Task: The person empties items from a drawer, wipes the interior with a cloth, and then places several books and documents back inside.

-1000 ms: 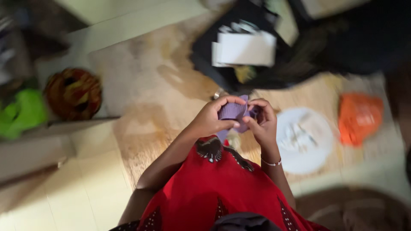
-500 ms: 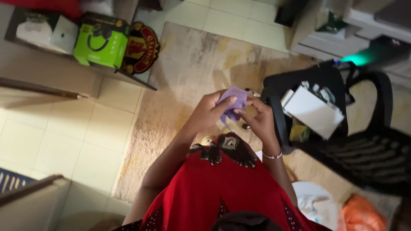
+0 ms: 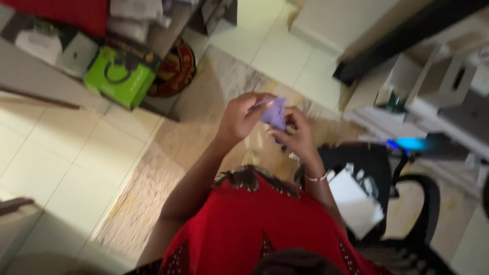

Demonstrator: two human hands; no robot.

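Head view: left hand [image 3: 239, 119] and right hand [image 3: 296, 136] pinch a small, flat purple paper piece [image 3: 275, 113], fingers closed on it.

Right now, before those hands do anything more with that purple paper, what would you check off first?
1. Left hand on the purple paper: ok.
2. Right hand on it too: ok.
3. Paper held up in the air, off the rug: ok.
4. Exact fold or shape of the paper: cannot tell, the picture is blurred.
5. Black chair with white sheets close by the right arm: not ok.
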